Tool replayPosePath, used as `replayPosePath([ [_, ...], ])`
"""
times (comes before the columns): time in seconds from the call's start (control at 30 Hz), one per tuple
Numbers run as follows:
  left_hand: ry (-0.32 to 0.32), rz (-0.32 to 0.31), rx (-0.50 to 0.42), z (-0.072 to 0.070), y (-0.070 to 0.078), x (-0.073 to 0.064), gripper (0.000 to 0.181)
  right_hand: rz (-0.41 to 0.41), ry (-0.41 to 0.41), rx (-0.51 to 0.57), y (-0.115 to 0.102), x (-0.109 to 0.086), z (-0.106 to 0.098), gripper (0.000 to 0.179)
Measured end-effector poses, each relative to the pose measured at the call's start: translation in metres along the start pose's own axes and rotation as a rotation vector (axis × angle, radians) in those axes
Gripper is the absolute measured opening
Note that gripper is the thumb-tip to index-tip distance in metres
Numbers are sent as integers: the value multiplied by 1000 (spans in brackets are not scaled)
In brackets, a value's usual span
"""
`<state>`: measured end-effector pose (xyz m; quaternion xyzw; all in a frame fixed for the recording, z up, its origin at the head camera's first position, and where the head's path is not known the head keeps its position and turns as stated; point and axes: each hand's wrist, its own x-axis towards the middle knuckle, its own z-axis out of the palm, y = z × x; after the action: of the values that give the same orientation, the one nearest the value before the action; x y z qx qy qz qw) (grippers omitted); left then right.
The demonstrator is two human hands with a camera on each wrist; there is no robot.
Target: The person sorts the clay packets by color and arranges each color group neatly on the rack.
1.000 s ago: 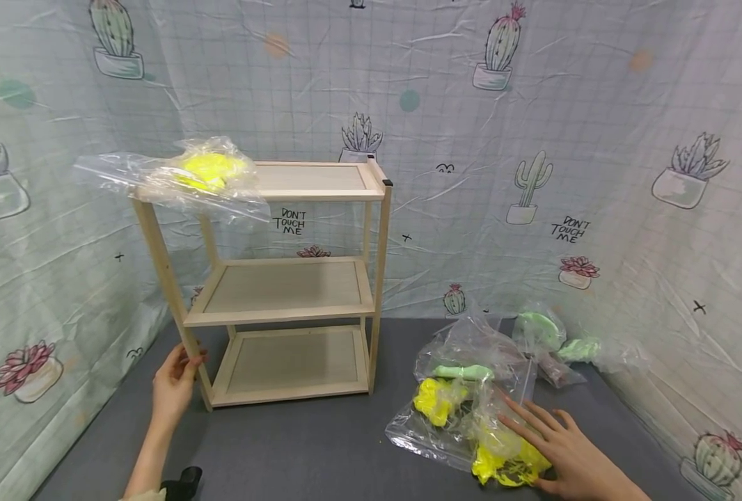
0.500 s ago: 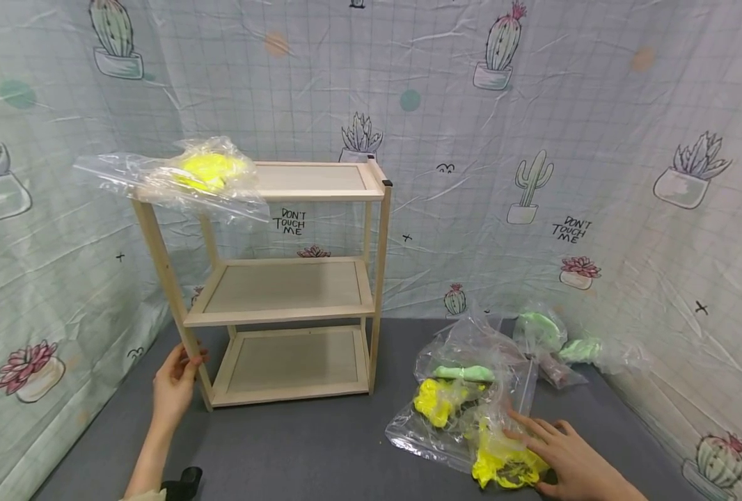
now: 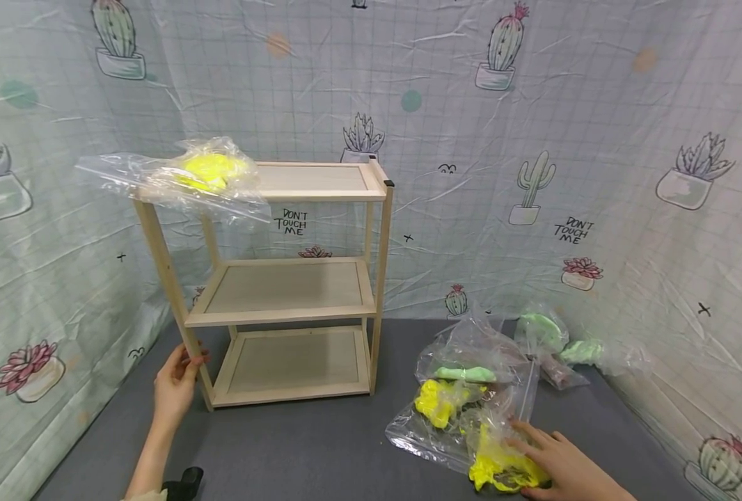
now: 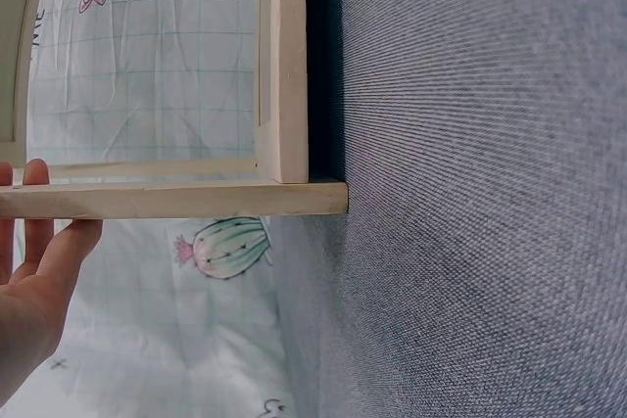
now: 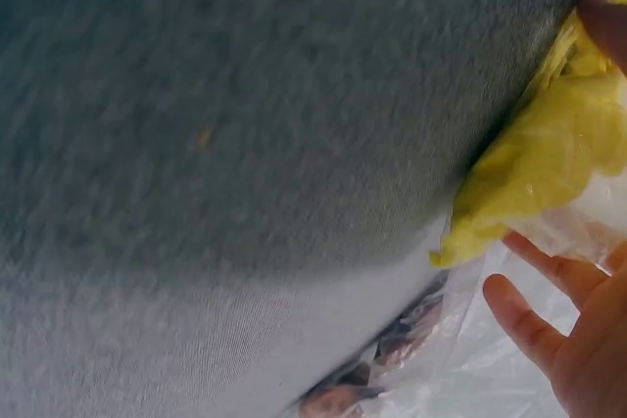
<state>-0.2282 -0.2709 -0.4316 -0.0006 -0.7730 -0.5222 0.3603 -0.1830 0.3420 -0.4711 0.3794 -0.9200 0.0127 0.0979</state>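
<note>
My left hand (image 3: 175, 379) grips the front left leg of a light wooden three-tier shelf (image 3: 280, 400) near its foot. In the left wrist view, the thumb and fingers lie on opposite sides of that leg (image 4: 196, 201). My right hand (image 3: 562, 463) is at a clear plastic bag of lumpy yellow stuff (image 3: 502, 466) at the front right. In the right wrist view, the thumb presses one side of the yellow bag (image 5: 549, 154) and fingers reach along its other side, two of them spread. Part of this hand is cut off there.
On the shelf's top left lies another bag with yellow contents (image 3: 211, 172), overhanging the edge. Beside the right hand, a zip bag (image 3: 421, 442) and further bags with yellow and green pieces (image 3: 465, 374) overlap. Green bagged pieces (image 3: 580, 351) lie behind, near the cactus-print curtain (image 3: 646, 209).
My right hand's fingers have drawn in from a spread pose and closed around the front yellow bag, which has shifted slightly. The left hand stays on the shelf leg.
</note>
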Motion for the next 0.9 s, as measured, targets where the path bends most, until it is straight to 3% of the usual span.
replayPosePath([
  [0.23, -9, 19, 17, 1, -1, 0, 26, -5, 12, -29, -5, 1, 0, 55],
  [0.5, -22, 9, 26, 0, -4, -1, 28, -40, 182, -139, -8, 4, 2, 58],
  [0.9, -14, 10, 35, 0, -1, -1, 26, -65, 297, -208, -12, 1, -8, 49],
])
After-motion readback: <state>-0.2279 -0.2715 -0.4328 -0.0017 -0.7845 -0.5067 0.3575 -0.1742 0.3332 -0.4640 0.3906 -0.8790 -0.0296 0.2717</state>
